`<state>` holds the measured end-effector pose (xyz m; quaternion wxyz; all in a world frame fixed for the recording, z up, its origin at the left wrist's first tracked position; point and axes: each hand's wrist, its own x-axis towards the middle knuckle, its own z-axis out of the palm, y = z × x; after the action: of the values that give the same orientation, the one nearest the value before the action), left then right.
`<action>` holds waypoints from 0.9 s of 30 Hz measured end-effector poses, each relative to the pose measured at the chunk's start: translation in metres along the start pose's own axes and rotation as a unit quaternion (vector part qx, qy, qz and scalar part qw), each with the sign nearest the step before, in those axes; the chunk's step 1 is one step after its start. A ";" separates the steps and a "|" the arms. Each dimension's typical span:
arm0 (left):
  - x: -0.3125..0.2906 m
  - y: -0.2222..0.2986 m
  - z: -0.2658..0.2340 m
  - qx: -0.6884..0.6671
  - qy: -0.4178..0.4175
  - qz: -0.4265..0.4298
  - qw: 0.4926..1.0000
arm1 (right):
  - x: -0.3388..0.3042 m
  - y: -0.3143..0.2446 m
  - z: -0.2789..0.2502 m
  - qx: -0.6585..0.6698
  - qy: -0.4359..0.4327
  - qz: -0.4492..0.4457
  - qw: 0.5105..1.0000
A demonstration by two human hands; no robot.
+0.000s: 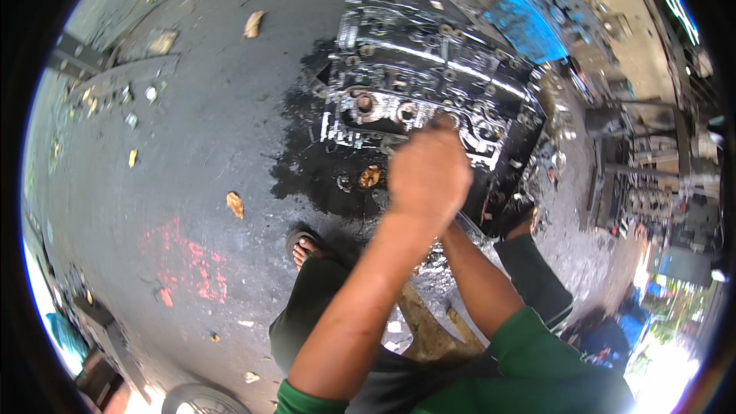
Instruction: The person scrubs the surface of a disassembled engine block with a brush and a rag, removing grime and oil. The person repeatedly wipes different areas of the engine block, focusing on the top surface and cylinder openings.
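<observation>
A wet, black and silver engine cylinder head [383, 69] lies on the ground in front of me, with round ports along its near side. Over its near edge is my left hand [431, 176], closed like a fist and slightly blurred. Whatever its fingers grip is hidden from above. My right forearm [479, 272] reaches up from the lower right and passes under the left wrist. The right hand is covered by the left one, so its fingers do not show. A dark tip [440, 121] shows just past the left knuckles, on the ports.
A dark wet patch [299, 161] spreads around the cylinder head. My sandalled foot [305, 249] stands near it. A blue box-like object [527, 24] sits beyond, at the far right. Dry leaves [234, 205] lie on the grey ground, and a wheel [201, 399] is at the lower left.
</observation>
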<state>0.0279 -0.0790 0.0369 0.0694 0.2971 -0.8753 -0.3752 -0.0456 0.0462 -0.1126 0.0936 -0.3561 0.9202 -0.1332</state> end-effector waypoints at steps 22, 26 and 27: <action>0.037 -0.051 -0.037 -0.115 0.143 -0.053 0.982 | 0.035 0.020 -0.016 0.060 -0.206 0.209 0.954; 0.029 -0.067 -0.046 -0.130 0.138 -0.073 0.979 | 0.018 0.055 -0.020 0.039 -0.113 0.187 0.975; 0.028 -0.070 -0.049 -0.121 0.137 -0.082 0.980 | 0.013 0.063 -0.024 0.080 -0.135 0.195 0.968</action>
<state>0.0552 -0.1635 0.0199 0.1930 0.4056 -0.7785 -0.4385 -0.1010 0.0861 -0.1107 0.2692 -0.1758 0.9371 -0.1361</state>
